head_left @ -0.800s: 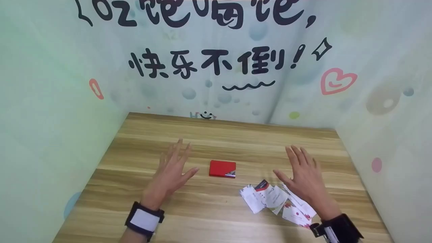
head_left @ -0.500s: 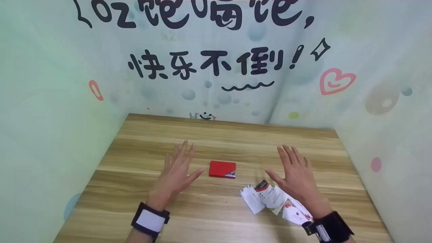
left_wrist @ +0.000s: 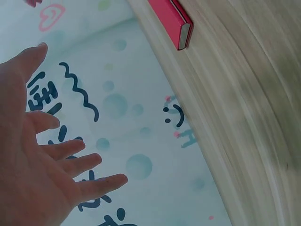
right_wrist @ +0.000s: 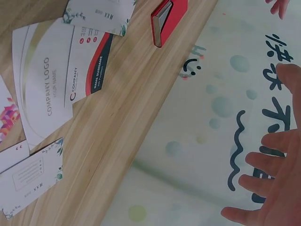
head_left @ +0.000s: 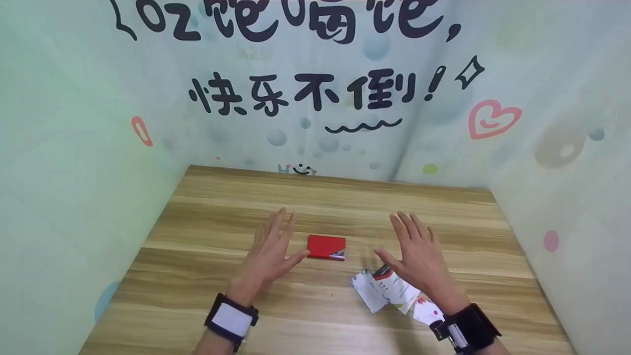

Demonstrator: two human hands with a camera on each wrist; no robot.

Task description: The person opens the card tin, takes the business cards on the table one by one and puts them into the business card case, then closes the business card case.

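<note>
A red card case (head_left: 326, 246) with a silver corner lies flat on the wooden table, between the two hands in the head view. My left hand (head_left: 268, 254) hovers just left of it, fingers spread and holding nothing; its thumb tip overlaps the case's left edge in the picture. Over on the right, my right hand (head_left: 419, 256) is raised above several business cards (head_left: 370, 292), its fingers extended and nothing in its grasp. Those cards lie overlapping in a loose spread, partly hidden by the right hand and wrist. In the right wrist view, the business cards (right_wrist: 49, 89) show printed logos and text.
The wood-grain table (head_left: 296, 202) ends at a pale printed backdrop (head_left: 276, 133) at the back, with similar walls on both sides. Each wrist wears a dark strap, the left strap (head_left: 230, 319) bearing a white patch and the right strap (head_left: 471, 328) a small device.
Both hands have moved inward, the left to the right and the right to the left. The right hand now covers more of the cards. The red case and cards stay put.
</note>
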